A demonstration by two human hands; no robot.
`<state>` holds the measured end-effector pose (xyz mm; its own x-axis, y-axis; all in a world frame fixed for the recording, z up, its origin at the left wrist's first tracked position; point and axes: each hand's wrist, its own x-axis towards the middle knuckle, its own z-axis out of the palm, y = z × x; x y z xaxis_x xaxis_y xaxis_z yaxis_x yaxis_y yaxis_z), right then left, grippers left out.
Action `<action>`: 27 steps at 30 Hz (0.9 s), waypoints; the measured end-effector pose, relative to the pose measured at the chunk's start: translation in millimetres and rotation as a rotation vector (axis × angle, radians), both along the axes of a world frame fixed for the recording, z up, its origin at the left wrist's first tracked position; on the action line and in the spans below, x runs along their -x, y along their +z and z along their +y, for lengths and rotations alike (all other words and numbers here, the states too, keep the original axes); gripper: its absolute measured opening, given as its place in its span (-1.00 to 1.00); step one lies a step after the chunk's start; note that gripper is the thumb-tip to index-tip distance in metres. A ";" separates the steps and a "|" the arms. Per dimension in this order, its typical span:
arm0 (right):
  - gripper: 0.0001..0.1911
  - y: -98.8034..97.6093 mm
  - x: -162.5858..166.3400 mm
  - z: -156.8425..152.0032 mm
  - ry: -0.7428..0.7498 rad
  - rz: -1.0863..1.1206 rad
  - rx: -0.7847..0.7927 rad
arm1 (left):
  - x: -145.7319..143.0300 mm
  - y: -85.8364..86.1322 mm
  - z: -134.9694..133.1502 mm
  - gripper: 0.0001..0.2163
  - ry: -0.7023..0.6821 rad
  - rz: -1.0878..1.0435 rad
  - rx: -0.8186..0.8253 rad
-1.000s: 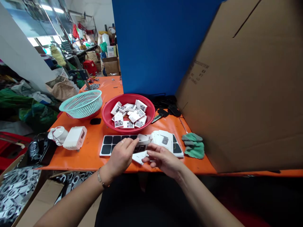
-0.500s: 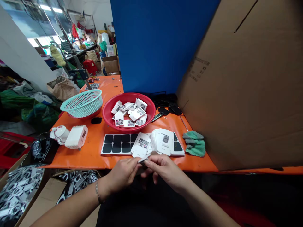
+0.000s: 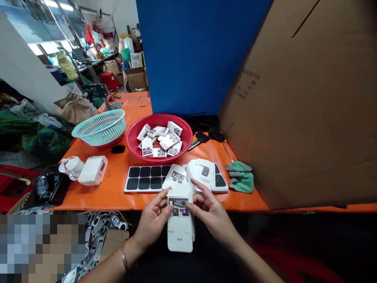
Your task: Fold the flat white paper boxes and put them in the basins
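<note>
Both hands hold a small white printed carton point(image 3: 180, 224) over my lap, its end flap hanging down toward me. My left hand point(image 3: 153, 216) grips its left side, thumb on the printed face. On the opposite edge, my right hand point(image 3: 210, 210) pinches with the thumb while the index finger stretches up past the top. Just beyond lie flat, unfolded cartons point(image 3: 204, 173) in a fanned stack, on a white sheet of black rounded squares point(image 3: 143, 177). Several folded cartons point(image 3: 169, 140) fill a red basin point(image 3: 129, 135) behind them.
A turquoise basket point(image 3: 101, 127) stands at the left, near a white box point(image 3: 93, 170). Green-grey gloves point(image 3: 240, 177) lie at the right beside a tall cardboard sheet point(image 3: 309, 118). Below the table's left edge, a box holds grey ring-shaped parts point(image 3: 94, 236).
The carton between my hands has opened out from a thin edge-on piece to a shaped box with its printed face toward me. My hands have moved slightly apart around it.
</note>
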<state>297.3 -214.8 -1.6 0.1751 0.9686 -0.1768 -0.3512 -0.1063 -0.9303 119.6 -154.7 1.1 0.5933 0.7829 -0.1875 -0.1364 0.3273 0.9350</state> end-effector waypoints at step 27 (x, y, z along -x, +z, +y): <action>-0.79 32.9 5.3 -7.0 0.280 -0.373 0.025 | 21.8 40.9 9.5 -0.80 -0.218 0.333 -0.170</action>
<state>292.1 -221.8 31.3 -0.0361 0.9839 -0.1749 0.0522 -0.1729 -0.9836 97.8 -145.2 42.0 0.6768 0.6825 -0.2760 0.2368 0.1531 0.9594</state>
